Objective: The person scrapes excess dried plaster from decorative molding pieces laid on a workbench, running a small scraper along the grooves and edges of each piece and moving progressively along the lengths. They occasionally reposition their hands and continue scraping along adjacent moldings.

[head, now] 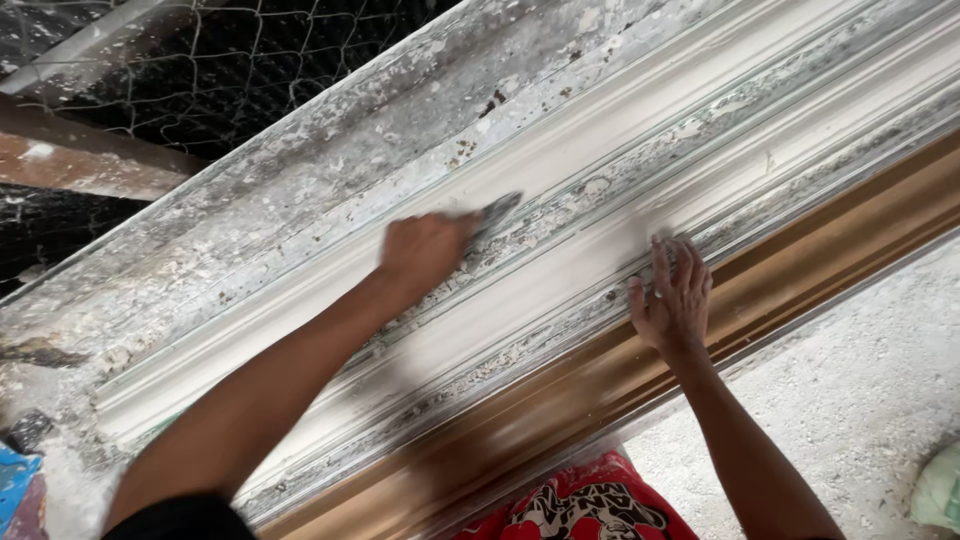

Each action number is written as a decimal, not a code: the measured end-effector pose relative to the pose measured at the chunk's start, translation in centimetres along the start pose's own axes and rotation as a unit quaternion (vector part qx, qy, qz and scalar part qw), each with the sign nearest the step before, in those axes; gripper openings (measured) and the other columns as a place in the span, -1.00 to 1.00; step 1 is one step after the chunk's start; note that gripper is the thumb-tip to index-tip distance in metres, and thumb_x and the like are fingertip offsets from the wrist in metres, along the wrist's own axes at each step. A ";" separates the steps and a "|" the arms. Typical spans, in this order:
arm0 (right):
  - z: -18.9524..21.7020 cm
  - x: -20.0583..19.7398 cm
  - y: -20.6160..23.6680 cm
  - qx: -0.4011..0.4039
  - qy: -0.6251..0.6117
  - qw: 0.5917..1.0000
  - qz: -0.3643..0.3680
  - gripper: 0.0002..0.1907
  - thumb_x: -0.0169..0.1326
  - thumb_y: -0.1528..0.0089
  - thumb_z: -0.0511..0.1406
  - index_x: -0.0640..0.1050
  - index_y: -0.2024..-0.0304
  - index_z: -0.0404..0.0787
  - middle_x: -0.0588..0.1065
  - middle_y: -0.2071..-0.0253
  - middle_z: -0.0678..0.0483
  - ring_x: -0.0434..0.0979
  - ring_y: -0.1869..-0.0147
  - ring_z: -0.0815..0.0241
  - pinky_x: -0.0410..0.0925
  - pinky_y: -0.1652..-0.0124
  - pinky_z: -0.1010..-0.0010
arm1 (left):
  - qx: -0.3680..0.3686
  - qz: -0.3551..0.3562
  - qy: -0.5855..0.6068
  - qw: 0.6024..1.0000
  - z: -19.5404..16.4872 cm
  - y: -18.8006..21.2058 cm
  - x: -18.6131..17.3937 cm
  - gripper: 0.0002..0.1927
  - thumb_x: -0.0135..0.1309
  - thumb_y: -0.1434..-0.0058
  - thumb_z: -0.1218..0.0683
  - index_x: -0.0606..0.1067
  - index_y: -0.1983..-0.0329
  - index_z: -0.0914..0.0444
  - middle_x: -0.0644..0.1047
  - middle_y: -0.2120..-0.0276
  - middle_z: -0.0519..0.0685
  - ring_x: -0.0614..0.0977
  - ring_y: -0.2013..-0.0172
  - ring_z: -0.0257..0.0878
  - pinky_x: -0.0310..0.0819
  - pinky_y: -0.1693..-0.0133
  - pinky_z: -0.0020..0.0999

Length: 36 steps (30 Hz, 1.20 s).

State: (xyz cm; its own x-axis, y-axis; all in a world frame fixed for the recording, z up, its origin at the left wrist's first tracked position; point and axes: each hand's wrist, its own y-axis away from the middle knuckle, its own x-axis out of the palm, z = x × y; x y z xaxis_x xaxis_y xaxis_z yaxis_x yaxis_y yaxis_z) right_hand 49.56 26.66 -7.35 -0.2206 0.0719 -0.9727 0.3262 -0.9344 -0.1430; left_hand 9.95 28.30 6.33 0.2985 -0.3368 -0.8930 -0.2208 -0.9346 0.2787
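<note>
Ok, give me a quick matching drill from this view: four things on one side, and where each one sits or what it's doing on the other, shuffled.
Things:
1. left hand
2. right hand
3. wire mesh
4. brown wooden strip

Places or states:
A. runs along the near edge of the white plaster moulding
B. lies flat, fingers spread, on the moulding
C. top left, beyond the bench
D. shut on a dark scraper blade, blurred

Pairs: 1-D, 2-B, 3-C, 4-A
</note>
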 end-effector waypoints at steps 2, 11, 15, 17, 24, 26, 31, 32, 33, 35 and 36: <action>0.1 -0.3 -0.1 -0.002 0.000 1.000 0.002 -0.27 -0.36 -0.40 0.07 0.13 -0.52 -0.15 0.16 -0.41 -0.29 0.11 -0.51 -0.25 0.09 -0.37 -0.18 | 0.011 -0.005 -0.007 1.000 -4.1 -5.9 0.9 -0.67 -0.20 -0.53 -0.04 0.60 0.06 0.08 0.65 0.35 0.03 0.69 0.35 0.00 0.58 0.32 0.01; 0.4 -1.3 -0.8 0.010 -0.014 1.000 0.001 -0.27 -0.37 -0.40 0.06 0.17 -0.49 -0.23 0.18 -0.42 -0.30 0.10 -0.52 -0.28 0.03 -0.40 -0.14 | 0.079 -0.011 -0.036 0.996 -6.8 -10.9 0.5 -0.67 -0.03 -0.30 0.19 0.52 -0.09 0.04 0.64 0.23 0.09 0.70 0.21 0.06 0.60 0.26 0.04; 0.6 -1.0 -0.6 0.021 -0.029 0.999 0.011 -0.28 -0.35 -0.41 0.06 0.19 -0.48 -0.21 0.19 -0.41 -0.30 0.12 -0.52 -0.26 0.04 -0.40 -0.14 | 0.064 0.025 -0.102 0.992 -0.3 0.8 -0.1 -0.59 -0.07 -0.28 0.19 0.40 -0.21 0.19 0.61 0.13 0.07 0.69 0.24 0.06 0.60 0.34 0.02; 0.9 -1.2 -0.5 0.008 -0.041 0.999 -0.010 -0.29 -0.34 -0.42 0.05 0.20 -0.49 -0.20 0.21 -0.40 -0.28 0.12 -0.52 -0.25 0.04 -0.41 -0.14 | 0.050 0.019 -0.113 0.992 1.7 5.9 -0.5 -0.53 -0.03 -0.23 0.16 0.36 -0.24 0.24 0.58 0.09 0.10 0.69 0.28 0.06 0.61 0.37 -0.01; 1.5 -1.9 -1.0 0.017 -0.009 1.000 0.006 -0.29 -0.37 -0.41 0.06 0.19 -0.51 -0.13 0.20 -0.41 -0.28 0.10 -0.53 -0.27 0.04 -0.39 -0.15 | 0.049 0.030 -0.204 0.977 2.9 9.3 1.3 -0.39 -0.01 -0.24 0.17 0.25 -0.39 0.32 0.58 0.07 0.13 0.71 0.30 -0.02 0.64 0.45 -0.15; 1.5 -1.9 -1.1 0.027 -0.011 0.999 0.025 -0.28 -0.39 -0.42 0.06 0.16 -0.53 -0.13 0.18 -0.41 -0.30 0.08 -0.53 -0.29 0.03 -0.39 -0.16 | 0.061 0.020 -0.183 0.981 1.8 5.8 3.0 -0.43 -0.03 -0.26 0.18 0.28 -0.36 0.37 0.60 0.11 0.18 0.71 0.29 -0.01 0.64 0.45 -0.14; 1.5 -2.1 -1.3 0.011 0.002 1.000 0.010 -0.28 -0.42 -0.42 0.08 0.14 -0.52 -0.15 0.16 -0.45 -0.32 0.06 -0.54 -0.27 -0.01 -0.40 -0.12 | 0.106 -0.113 -0.129 0.979 -5.4 -6.1 5.9 -0.66 -0.05 -0.29 0.19 0.44 -0.12 0.37 0.66 0.24 0.10 0.73 0.35 -0.02 0.63 0.44 -0.13; 1.6 -2.2 -1.5 0.011 0.007 1.000 0.009 -0.28 -0.41 -0.42 0.07 0.13 -0.52 -0.16 0.15 -0.45 -0.33 0.06 -0.54 -0.28 -0.01 -0.40 -0.11 | 0.108 -0.142 -0.122 0.976 -6.9 -8.0 6.0 -0.71 -0.05 -0.29 0.18 0.47 -0.05 0.37 0.66 0.25 0.09 0.73 0.36 -0.03 0.63 0.44 -0.15; 1.6 -2.3 -1.5 0.010 -0.003 1.000 0.005 -0.30 -0.38 -0.42 0.05 0.14 -0.51 -0.16 0.17 -0.44 -0.31 0.06 -0.54 -0.26 0.00 -0.40 -0.11 | 0.102 -0.131 -0.126 0.978 -7.8 -9.3 5.8 -0.73 -0.06 -0.29 0.18 0.47 -0.03 0.36 0.66 0.26 0.09 0.73 0.36 -0.03 0.63 0.43 -0.15; 1.4 -2.5 -1.6 0.014 -0.025 1.000 -0.001 -0.33 -0.32 -0.41 0.01 0.16 -0.48 -0.15 0.20 -0.43 -0.25 0.07 -0.55 -0.23 0.04 -0.41 -0.12 | 0.093 -0.103 -0.135 0.981 -8.9 -10.4 5.1 -0.77 -0.06 -0.30 0.18 0.49 0.02 0.34 0.66 0.27 0.09 0.73 0.35 -0.04 0.63 0.42 -0.15; 1.1 -2.6 -1.6 -0.010 -0.061 0.998 -0.029 -0.36 -0.29 -0.43 -0.02 0.16 -0.47 -0.18 0.20 -0.43 -0.26 0.09 -0.55 -0.22 0.06 -0.42 -0.12 | 0.096 -0.094 -0.138 0.981 -8.9 -10.3 4.5 -0.76 -0.06 -0.31 0.17 0.49 0.01 0.34 0.66 0.25 0.09 0.73 0.34 -0.04 0.63 0.42 -0.14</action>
State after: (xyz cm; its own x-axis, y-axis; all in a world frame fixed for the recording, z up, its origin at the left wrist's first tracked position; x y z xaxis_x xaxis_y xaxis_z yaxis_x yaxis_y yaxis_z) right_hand 48.54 27.59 -4.43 -0.3498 0.0817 -0.9333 0.3280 -0.9225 -0.2037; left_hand 21.86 35.40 2.56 0.0943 -0.0926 -0.9912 -0.3656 -0.9293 0.0521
